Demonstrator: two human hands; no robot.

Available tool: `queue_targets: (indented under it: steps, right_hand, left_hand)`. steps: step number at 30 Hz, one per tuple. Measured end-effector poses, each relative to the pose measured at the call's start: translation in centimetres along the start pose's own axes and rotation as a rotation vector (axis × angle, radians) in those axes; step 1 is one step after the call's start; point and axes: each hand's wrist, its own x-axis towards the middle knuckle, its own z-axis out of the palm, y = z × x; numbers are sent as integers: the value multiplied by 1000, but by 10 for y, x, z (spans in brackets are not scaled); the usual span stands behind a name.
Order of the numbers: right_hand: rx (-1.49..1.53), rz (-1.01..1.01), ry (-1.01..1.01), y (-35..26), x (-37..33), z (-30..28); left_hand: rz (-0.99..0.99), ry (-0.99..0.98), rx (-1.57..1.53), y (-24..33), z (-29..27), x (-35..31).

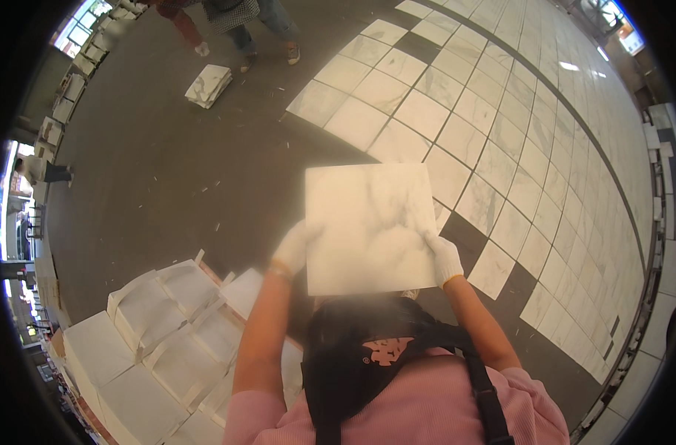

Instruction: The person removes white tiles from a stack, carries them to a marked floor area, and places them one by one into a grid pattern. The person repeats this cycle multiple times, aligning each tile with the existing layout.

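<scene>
I hold a square white marble tile (370, 226) with grey veins flat in front of my chest. My left hand (293, 247), in a white glove, grips its left edge. My right hand (444, 256), also gloved in white, grips its right edge near the lower corner. Below the tile lies bare dark grey floor (189, 170), and the laid field of white marble tiles (501, 148) begins just to the right.
Stacks of wrapped white tile boxes (152, 334) stand at my lower left. A small pile of marble tiles (208, 84) lies on the bare floor farther off, near another person's legs and gloved hand (238, 22). Dark gaps (464, 233) break the laid tiles.
</scene>
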Motion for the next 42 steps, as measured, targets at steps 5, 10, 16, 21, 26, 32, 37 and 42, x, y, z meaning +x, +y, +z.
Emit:
queue_targets:
  steps: [5,10,16,21,26,32,37,42]
  right_hand:
    - [22,13,8,1,23,89]
    - [272,59,-16,-14,30,139]
    - [327,81,92,-16,73,151]
    - [141,95,86,-34,125,171]
    - [-19,57,124,-56,157,188]
    - [28,208,129,-71,188,209]
    - [-30,182,268,-57,200,255]
    - [3,185,451,-28,224,320]
  left_hand:
    - [-83,217,-5,26,-77,34]
    - [-18,324,534,79,-94,77]
    - [-116,248,761,118,-77,125]
    - [-23,293,866,130,-101,210]
    - [-63,266,602,145,-119,256]
    - [-220,369,710,177,-115,292]
    - [-204,197,645,188,-134,341]
    - [-121,-5,989,183,-173,412]
